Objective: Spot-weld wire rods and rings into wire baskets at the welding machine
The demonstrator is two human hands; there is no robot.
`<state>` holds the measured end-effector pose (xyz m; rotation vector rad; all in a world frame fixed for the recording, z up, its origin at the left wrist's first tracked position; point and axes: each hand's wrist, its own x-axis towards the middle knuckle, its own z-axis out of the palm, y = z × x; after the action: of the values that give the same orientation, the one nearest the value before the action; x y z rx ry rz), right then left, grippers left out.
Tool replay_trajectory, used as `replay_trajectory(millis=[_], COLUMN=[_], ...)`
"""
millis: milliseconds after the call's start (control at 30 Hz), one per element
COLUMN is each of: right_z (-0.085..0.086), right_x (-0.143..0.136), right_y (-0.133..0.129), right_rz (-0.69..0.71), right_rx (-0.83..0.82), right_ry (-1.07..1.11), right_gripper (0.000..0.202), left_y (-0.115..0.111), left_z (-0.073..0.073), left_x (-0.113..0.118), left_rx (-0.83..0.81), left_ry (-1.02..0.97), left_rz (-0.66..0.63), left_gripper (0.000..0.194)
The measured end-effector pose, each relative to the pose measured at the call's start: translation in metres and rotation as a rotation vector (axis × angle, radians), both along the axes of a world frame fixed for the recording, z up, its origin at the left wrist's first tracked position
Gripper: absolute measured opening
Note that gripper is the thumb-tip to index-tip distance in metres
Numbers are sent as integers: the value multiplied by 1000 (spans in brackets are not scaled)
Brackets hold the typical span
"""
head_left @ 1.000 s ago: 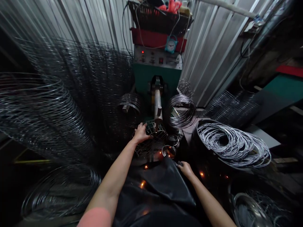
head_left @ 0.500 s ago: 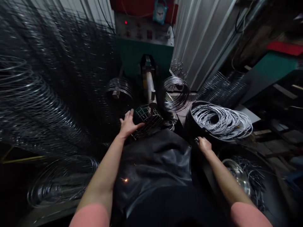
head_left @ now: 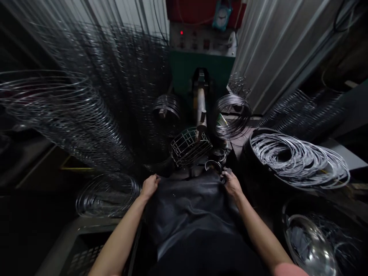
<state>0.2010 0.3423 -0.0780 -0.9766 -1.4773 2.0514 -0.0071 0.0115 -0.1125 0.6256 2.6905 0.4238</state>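
Black apron [head_left: 186, 201], one; two hands [head_left: 149, 186] at edges; one wire basket [head_left: 188, 147] beyond.

Beyond the apron [head_left: 189, 203] lies the wire basket [head_left: 191, 147], left of the tub [head_left: 254, 166].

It's dim in here, and I'm facing a corrugated metal wall [head_left: 115, 11], its pale grey ribs running up out of sight. More ribbed sheeting [head_left: 273, 46] slants away to the right, catching a soft, cold light. Between the two stands a green cabinet [head_left: 184, 63] with a grey control panel [head_left: 214, 40], where one small red lamp [head_left: 181, 32] glows. Above the panel is a red section [head_left: 189, 11] with a light-blue clock [head_left: 221, 17] in front of it; a dark cable [head_left: 157, 21] trails down to the left. A little pale floor [head_left: 253, 123] shows near the right-hand sheeting's foot. The far left edge sinks into near-black shadow.
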Motion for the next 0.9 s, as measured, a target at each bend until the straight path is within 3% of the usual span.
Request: replay_trajectory(millis=[100, 200, 300, 367, 433, 500, 567, 667, 767, 900], right_z=[-8, -26, -41, -42, -37, -30, -25, -28, -40, -44], right_x=[4, 15, 20, 16, 11, 8, 10, 23, 41, 48], right_y=[0, 2, 13, 24, 34, 39, 35, 19, 7, 10], right_rz=[-86, -50, -120, -176, -184, -191, -204, -93, 110, 238], right_rx=[251, 403, 177, -18, -157, -186, -35, 380, 670, 777], right_ry=[88, -18, -22, 28, 62, 70, 15, -132, -228, -319], right_gripper=[36, 37, 29, 26, 25, 29, 33, 32, 26, 24], left_y=[16, 26, 31, 34, 41, 55, 76, 107, 123, 127], left_z=[2, -3, -9, -3, 12, 33, 53, 69, 65, 51], left_x=[-17, -20, -17, -22, -33, -46, -56, -62, -64, -63], left_rx=[2, 4, 16, 33, 69, 152, 277, 417, 537, 774], left_ry=[-41, -120, -114, -59, 15, 98, 152, 94, -25, -125], left_rz=[5, -12, 13, 62, 104, 97, 26, -66, -45, 16], left_gripper=[24, 16, 5, 12, 24, 42, 75, 108, 112, 103])
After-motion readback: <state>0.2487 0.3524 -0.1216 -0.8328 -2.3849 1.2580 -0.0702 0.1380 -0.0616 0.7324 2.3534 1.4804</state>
